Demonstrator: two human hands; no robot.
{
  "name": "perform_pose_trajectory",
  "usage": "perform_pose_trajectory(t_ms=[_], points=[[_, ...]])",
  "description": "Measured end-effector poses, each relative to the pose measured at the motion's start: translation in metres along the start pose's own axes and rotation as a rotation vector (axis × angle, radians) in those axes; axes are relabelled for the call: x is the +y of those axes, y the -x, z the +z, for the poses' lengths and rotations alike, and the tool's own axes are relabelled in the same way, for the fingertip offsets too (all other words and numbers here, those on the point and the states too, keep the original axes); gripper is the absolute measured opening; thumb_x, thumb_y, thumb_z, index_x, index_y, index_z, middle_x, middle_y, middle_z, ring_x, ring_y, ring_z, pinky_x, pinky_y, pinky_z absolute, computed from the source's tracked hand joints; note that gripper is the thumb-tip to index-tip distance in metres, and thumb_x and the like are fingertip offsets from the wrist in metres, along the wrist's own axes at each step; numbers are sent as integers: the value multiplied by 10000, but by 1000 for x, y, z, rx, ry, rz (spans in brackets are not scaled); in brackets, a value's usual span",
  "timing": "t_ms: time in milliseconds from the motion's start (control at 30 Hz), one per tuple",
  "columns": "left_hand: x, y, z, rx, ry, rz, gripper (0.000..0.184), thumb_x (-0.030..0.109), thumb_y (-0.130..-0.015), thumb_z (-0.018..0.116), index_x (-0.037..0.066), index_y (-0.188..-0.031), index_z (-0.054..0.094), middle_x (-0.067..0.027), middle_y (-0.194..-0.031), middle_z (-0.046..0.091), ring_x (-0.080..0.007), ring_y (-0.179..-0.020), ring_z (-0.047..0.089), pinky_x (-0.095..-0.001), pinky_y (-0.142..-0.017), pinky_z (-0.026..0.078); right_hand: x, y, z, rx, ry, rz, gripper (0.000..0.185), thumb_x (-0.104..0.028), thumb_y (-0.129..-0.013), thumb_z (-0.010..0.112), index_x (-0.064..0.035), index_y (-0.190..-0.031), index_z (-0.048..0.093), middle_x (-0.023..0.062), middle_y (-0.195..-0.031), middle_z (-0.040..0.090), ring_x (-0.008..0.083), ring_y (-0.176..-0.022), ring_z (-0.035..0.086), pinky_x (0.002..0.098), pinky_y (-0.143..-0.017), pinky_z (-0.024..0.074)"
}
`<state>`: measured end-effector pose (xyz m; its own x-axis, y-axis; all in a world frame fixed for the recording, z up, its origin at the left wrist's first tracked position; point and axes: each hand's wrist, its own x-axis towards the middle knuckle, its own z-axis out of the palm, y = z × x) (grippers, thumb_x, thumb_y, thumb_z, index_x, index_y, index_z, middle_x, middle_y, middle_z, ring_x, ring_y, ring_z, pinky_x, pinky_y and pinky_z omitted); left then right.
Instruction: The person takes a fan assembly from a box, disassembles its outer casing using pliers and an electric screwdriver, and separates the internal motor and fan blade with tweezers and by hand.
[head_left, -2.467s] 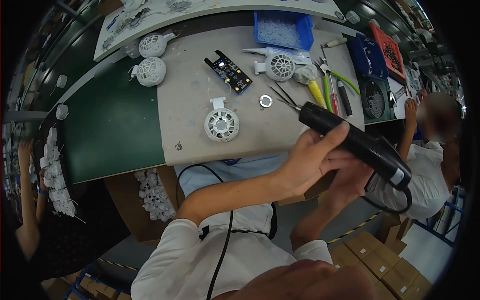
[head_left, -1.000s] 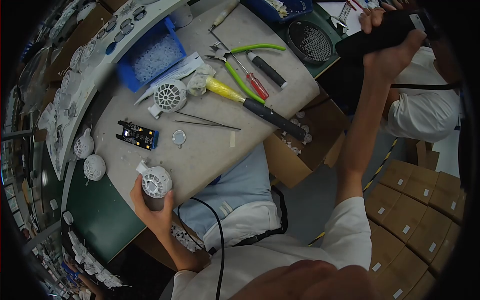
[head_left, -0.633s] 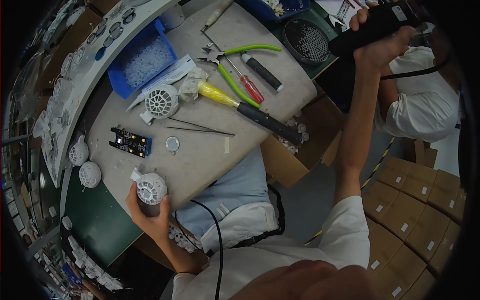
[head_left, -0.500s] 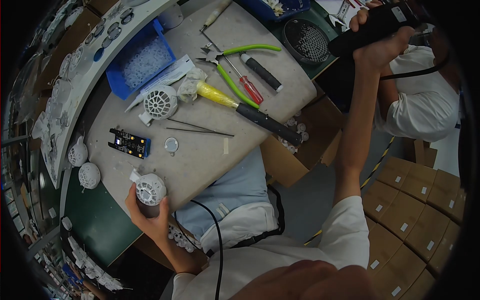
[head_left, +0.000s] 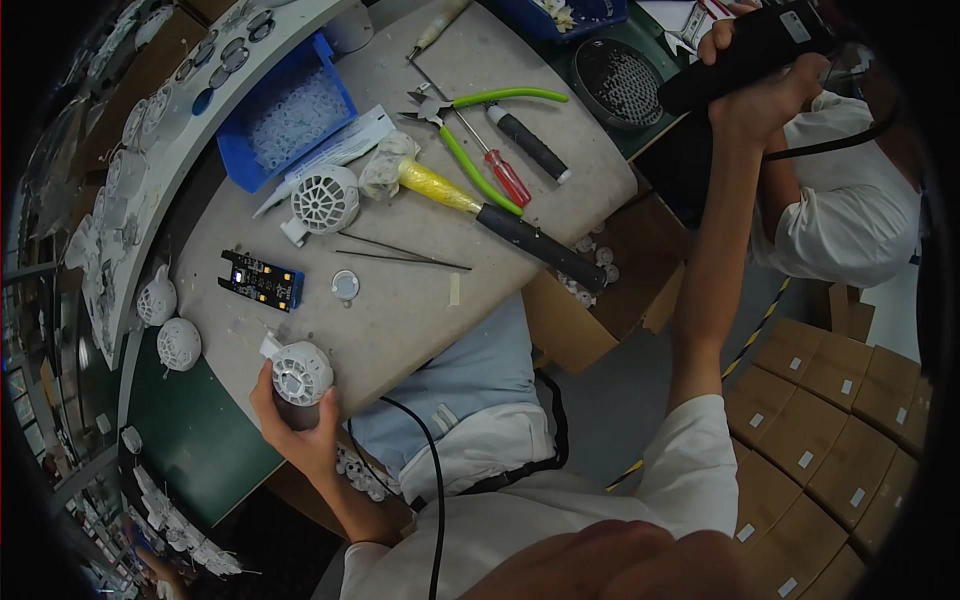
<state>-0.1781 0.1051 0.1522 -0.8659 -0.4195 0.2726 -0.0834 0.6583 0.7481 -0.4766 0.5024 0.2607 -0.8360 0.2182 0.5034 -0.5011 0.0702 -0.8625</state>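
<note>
My left hand (head_left: 305, 430) is closed on a white round lattice housing (head_left: 301, 372) at the near edge of the grey work mat, thumb and fingers on opposite sides. At the upper right, my right hand (head_left: 755, 100) wraps round a thick black cylindrical tool (head_left: 740, 62) with a cable; its exact kind is unclear. Beyond my left hand lie a small black circuit board (head_left: 262, 281) on a blue part, a round clear disc (head_left: 345, 286) and thin black tweezers (head_left: 405, 252). A second white lattice housing (head_left: 325, 200) rests farther back.
On the mat are a hammer (head_left: 540, 247), green-handled cutters (head_left: 470, 150), a red screwdriver (head_left: 508, 178) and a blue bin (head_left: 240, 155) of small clear parts. An open carton (head_left: 570, 320) stands below the mat's right edge. A co-worker's white sleeve (head_left: 840, 200) is beyond my right arm.
The camera view has shifted slightly, so the things on the mat appear a little higher or farther right. Both hands keep their holds.
</note>
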Motion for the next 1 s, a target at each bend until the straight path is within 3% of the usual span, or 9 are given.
perform_pose_trajectory(t_ms=[233, 500, 567, 633, 700, 733, 767, 867, 1000], points=[[7, -3, 0, 5, 9, -10, 697, 109, -656, 812, -20, -1285, 539, -159, -1170, 575, -275, -1058, 587, -363, -941, 456, -2, -6, -2, 14, 58, 1, 957, -793, -870, 297, 83, -1195, 502, 148, -814, 542, 230, -688, 496, 344, -723, 411], [6, -3, 0, 35, -39, 43, 688, 137, -668, 825, -11, -1279, 546, -162, -1160, 573, -288, -1057, 587, -368, -913, 467, -12, -11, -28, -216, -596, -154, 883, -747, -868, 346, 28, -1265, 492, 107, -818, 500, 208, -689, 461, 323, -646, 351], [8, -1, 1, 366, 127, 152, 672, 141, -677, 827, -3, -1273, 550, -170, -1171, 570, -292, -1056, 582, -373, -893, 469, -23, -4, -24, -261, -699, -167, 875, -741, -868, 352, 21, -1274, 490, 102, -818, 495, 205, -689, 457, 320, -636, 344], [27, 6, -3, 435, 53, 211, 589, 127, -700, 813, -1, -1227, 582, -167, -1151, 588, -304, -997, 594, -388, -844, 480, -57, 26, -14, -382, -734, -174, 850, -760, -837, 421, 13, -1167, 547, 61, -776, 513, 165, -644, 483, 292, -614, 362], [62, 0, 6, -71, 260, 464, 486, 87, -734, 793, -13, -1171, 605, -156, -1067, 612, -309, -921, 604, -388, -796, 490, -77, 51, -1, -358, -807, -94, 730, -696, -839, 484, -9, -1071, 566, 26, -715, 503, 124, -589, 490, 263, -600, 370], [81, -6, 22, -132, 352, 423, 421, 69, -749, 781, -22, -1127, 618, -151, -1013, 618, -307, -880, 608, -376, -770, 493, -84, 63, 6, -317, -863, -34, 616, -632, -842, 546, -31, -974, 584, -9, -655, 493, 83, -534, 496, 233, -587, 379], [97, -15, 43, -188, 446, 387, 356, 50, -765, 769, -31, -1083, 631, -146, -959, 623, -304, -840, 611, -364, -744, 496, -92, 73, 19, -326, -861, -22, 476, -553, -851, 574, -85, -936, 569, -64, -620, 502, 52, -460, 484, 206, -541, 384], [117, -35, 81, -193, 559, 348, 405, 22, -728, 796, -12, -1100, 638, -148, -960, 654, -234, -819, 627, -304, -673, 489, -100, 93, 30, -383, -1007, 72, 422, -505, -869, 574, -94, -965, 565, -61, -634, 525, 51, -488, 512, 206, -565, 405], [123, -41, 93, -187, 594, 514, 282, 17, -716, 792, -2, -974, 680, -103, -844, 670, -229, -712, 608, -304, -613, 478, -101, 103, 34, -491, -1097, 55, 508, -557, -888, 536, -83, -1071, 547, -42, -701, 541, 61, -508, 505, 237, -586, 393]])
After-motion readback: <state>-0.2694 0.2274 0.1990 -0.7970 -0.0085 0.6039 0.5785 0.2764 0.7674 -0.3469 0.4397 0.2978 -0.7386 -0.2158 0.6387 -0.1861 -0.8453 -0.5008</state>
